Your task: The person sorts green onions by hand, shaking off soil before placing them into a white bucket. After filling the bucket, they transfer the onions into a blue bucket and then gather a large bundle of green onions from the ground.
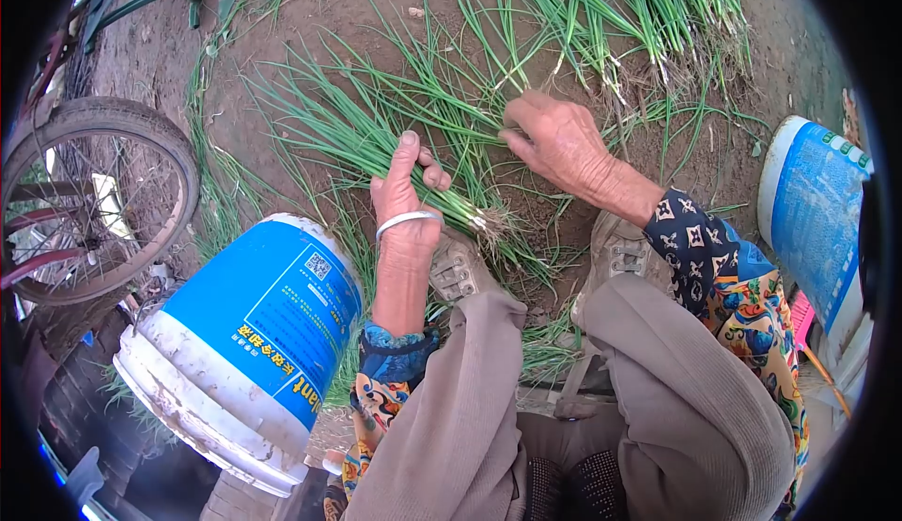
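Seated person, head view down over knees to bare dirt ground (282, 14). The left hand (406, 203) has its fingers closed around a bunch of green onions (376, 140), gripping just above the root end (490, 223); the white roots point toward the person's shoes, the green tops fan away up and left of that hand. A white band (406, 220) sits across the hand near the wrist, possibly a tie or rubber band; the view does not settle which. The right hand (556, 140), just right of the left hand and close beside it, has its fingers curled narrow on a few stalks of the same bunch, pinching or drawing them; whether it grips them or only touches them I cannot tell. Progress, judged: bunch in the left hand is partly gathered and not bound. Loose stalks lie scattered on the ground all around the left hand, and a further pile of green onions (648, 14) lies beyond the right hand, so much remains to be gathered. A blue and white bucket (249, 333) lies tilted just below and left of the left hand; contents not visible. A second blue and white bucket (813, 211) stands well right of the right hand. A bicycle wheel (94, 197) stands far left of the left hand.
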Demonstrator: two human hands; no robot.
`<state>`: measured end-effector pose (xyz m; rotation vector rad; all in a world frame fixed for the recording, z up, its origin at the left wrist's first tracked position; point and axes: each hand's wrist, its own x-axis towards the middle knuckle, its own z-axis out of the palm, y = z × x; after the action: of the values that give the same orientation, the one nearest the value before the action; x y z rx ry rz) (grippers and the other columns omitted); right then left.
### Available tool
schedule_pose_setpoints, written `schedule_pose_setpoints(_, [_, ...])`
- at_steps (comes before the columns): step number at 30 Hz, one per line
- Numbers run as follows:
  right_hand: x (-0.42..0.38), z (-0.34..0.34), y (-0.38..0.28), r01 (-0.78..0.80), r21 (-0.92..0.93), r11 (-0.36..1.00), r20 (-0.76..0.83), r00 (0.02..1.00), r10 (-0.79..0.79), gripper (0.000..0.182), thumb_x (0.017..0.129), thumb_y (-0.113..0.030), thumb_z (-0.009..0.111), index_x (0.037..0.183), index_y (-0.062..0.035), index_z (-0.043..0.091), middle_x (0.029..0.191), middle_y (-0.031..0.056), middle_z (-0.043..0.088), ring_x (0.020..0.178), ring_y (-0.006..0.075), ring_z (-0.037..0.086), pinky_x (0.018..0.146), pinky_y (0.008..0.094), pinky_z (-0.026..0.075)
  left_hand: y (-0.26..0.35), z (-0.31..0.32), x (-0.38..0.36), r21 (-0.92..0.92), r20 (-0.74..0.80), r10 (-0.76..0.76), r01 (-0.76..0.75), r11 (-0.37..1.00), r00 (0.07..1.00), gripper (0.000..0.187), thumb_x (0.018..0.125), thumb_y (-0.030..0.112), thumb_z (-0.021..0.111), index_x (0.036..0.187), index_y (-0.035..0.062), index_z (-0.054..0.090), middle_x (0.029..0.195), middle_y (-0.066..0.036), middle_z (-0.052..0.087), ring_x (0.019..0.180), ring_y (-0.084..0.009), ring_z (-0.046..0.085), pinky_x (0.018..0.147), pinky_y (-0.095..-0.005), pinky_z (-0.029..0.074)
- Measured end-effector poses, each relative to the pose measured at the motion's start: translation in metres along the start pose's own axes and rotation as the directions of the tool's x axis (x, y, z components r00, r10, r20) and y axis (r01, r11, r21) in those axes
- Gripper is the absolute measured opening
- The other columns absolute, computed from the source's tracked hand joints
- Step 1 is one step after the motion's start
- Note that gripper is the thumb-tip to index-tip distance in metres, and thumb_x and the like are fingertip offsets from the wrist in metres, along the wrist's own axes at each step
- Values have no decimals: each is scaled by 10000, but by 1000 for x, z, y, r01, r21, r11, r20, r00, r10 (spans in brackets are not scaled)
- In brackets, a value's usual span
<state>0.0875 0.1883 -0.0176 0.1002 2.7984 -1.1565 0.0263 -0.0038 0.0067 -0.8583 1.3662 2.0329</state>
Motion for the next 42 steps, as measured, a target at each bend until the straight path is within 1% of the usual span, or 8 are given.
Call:
schedule_pose_setpoints(3, [0,4,5,-54,-35,998,89,994,57,184,802,-158,625,899,-9,580,837,163,580,760,350,616,714,445,503,-1,1,-1,1,9,-10,10,1000,1000,143,838,140,683,859,87,552,700,-4,529,550,-99,426,510,-258,337])
schedule_pose_setpoints(6, [3,-7,13,-248,216,944,114,967,228,198,799,-163,629,907,-2,589,865,159,578,743,317,616,726,430,498,1,-2,-1,-18,10,-7,7,1000,1000,145,834,136,686,855,88,551,703,-6,533,550,-100,426,509,-259,333])
schedule_pose_setpoints(11, [-6,-13,14,-57,134,989,-274,957,93,117,815,-117,599,872,-21,561,851,124,581,736,300,613,689,407,500,-1,-3,0,-24,-8,-18,18,1000,1000,150,827,131,692,850,89,550,702,-7,534,550,-102,428,506,-262,327])
schedule_pose_setpoints(18, [-22,2,4,-66,-79,995,108,991,74,189,786,-175,640,847,-14,562,853,147,551,794,343,612,711,455,502,2,-8,1,-19,-5,-2,2,1000,1000,187,817,153,703,849,75,536,695,-25,532,519,-124,467,493,-305,383])
schedule_pose_setpoints(22, [-19,-4,1,-185,144,972,193,969,156,194,814,-170,575,854,19,559,806,189,602,780,346,619,712,449,493,-2,-9,2,-32,-20,-12,12,999,1000,193,808,143,712,857,71,539,699,-29,538,513,-122,469,483,-298,383])
schedule_pose_setpoints(29, [-29,-3,-19,-353,489,798,349,917,192,250,891,-227,511,972,9,507,703,106,606,624,180,586,604,347,481,-8,-1,-3,10,-24,-13,13,1000,1000,184,817,126,707,922,46,579,806,-58,589,540,-96,445,500,-254,367])
schedule_pose_setpoints(38, [-34,-8,-26,-146,533,833,359,931,-66,231,865,-221,578,863,9,559,693,132,599,648,248,607,617,389,485,-3,6,-5,69,72,-40,35,997,997,310,805,164,725,1056,35,596,855,-35,614,618,-92,491,532,-239,405])
schedule_pose_setpoints(42, [-11,-21,3,-251,320,913,-80,954,290,319,887,-291,580,796,15,575,644,98,596,552,148,558,534,348,492,-2,-1,-3,92,113,-63,52,994,992,269,832,187,695,1043,50,599,806,-6,610,632,-94,501,560,-248,422])
